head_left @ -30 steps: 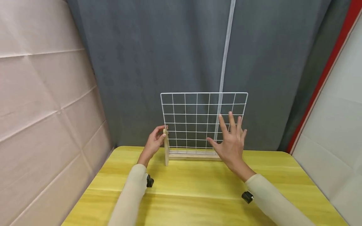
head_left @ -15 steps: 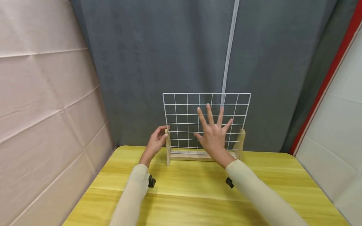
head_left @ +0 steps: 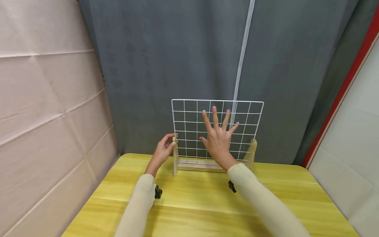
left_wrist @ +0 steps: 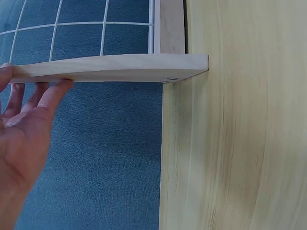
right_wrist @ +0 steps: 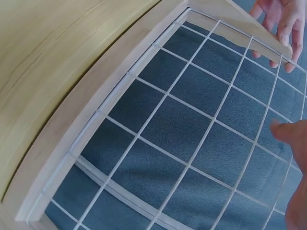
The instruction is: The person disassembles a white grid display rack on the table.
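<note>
Head view: spread right hand [head_left: 218, 140] seemingly touches grid [head_left: 189, 115]; left hand [head_left: 162, 152] pinches its post [head_left: 175, 157].

I count one white wire grid panel [head_left: 217, 128], standing in one wooden base [head_left: 201, 166]. The base has two wooden end uprights: one on the left [head_left: 175, 158] and one on the right [head_left: 251, 153]. One yellow table [head_left: 207, 204] carries them. Two hands are in view: one left hand [head_left: 163, 151] and one right hand [head_left: 217, 140]. I count two cream sleeves and two black wrist-mounted cameras, one per arm. One grey curtain [head_left: 177, 65] hangs behind.
</note>
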